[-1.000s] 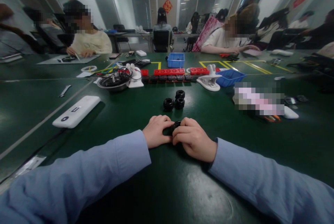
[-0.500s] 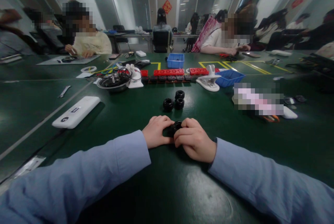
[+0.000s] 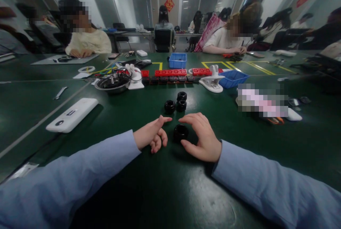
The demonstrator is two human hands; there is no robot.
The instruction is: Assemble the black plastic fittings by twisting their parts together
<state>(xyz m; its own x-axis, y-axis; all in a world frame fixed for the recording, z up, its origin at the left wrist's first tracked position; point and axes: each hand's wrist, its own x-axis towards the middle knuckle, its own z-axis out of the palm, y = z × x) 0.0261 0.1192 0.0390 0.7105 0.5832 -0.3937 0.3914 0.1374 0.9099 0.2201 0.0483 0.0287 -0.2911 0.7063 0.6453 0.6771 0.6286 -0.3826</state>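
A small black toy tyre (image 3: 181,133) lies on the green table with its hole facing up. Around its right side curves my right hand (image 3: 203,137), fingers and thumb apart; the thumb tip is close to the tyre's near edge, and I cannot tell if it touches. To the left of the tyre, clear of it, is my left hand (image 3: 151,133), turned on its side with the index finger stretched out and the other fingers loosely bent, holding nothing. Just beyond sit three more black tyres: one at left (image 3: 169,106), one at right (image 3: 182,105) and one behind (image 3: 182,96).
Across the table runs a row of red power strips (image 3: 170,73) between two white clamps. A metal bowl (image 3: 112,87) with cables, blue bins (image 3: 178,60), a white power bank (image 3: 71,116) and a wrench (image 3: 60,93) lie around. Co-workers sit at the far side.
Both hands have let go of the near tyre, which now rests flat on the table. My left hand has drawn back to the left, and my right hand has opened beside the tyre.
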